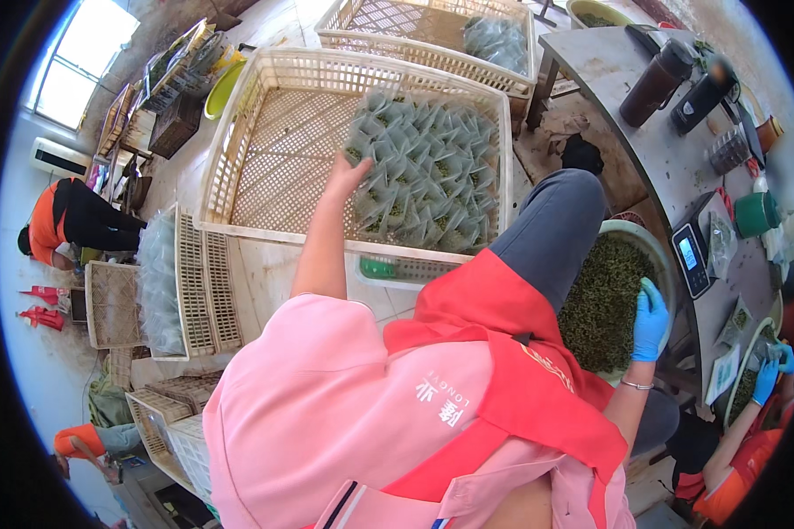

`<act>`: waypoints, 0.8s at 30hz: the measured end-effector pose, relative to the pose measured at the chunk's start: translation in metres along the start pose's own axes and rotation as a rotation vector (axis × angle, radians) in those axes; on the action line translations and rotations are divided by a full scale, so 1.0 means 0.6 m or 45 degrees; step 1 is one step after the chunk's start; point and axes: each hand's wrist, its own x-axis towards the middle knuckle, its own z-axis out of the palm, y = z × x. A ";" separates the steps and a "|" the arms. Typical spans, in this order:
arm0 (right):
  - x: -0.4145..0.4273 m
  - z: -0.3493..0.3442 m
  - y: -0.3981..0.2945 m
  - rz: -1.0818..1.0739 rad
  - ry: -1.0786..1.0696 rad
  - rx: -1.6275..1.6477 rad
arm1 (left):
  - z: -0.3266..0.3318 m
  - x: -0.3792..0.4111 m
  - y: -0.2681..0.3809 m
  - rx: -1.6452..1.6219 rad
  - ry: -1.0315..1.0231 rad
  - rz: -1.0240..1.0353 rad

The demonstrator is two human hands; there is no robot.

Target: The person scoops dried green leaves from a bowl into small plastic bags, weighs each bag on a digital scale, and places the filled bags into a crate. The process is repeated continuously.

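My bare left hand [349, 175] reaches into a cream plastic crate [284, 230]. Its thumb and fingers are closed on a small clear bag [353, 155] with green contents, at the left edge of the packed bags. Several rows of similar clear bags [430, 165] stand upright, filling the crate's right half. My right hand [650, 325], in a blue glove, is at the right side of a round tub [658, 254] full of small green berries [602, 297], which look like peppercorns. Its fingers are close together, and whatever lies under them is hidden.
A second crate [423, 49] with bags stands beyond. On the right, a metal table [642, 142] holds a digital scale [691, 258], dark flasks [658, 82] and a green cup [756, 213]. A co-worker's gloved hands [771, 373] handle a bag at lower right. More crates [198, 284] stand left.
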 end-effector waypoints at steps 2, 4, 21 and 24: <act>-0.005 0.013 0.012 -0.011 -0.076 0.033 | 0.013 0.006 0.007 0.051 -0.103 -0.001; -0.004 0.028 0.038 0.101 -0.080 0.048 | 0.003 0.006 -0.032 0.394 0.212 0.026; -0.041 0.033 0.015 0.445 0.078 0.236 | 0.327 -0.372 0.564 -0.201 -1.147 1.318; -0.048 0.010 -0.023 0.483 0.098 0.527 | 0.402 -0.407 0.577 -0.136 -1.127 1.495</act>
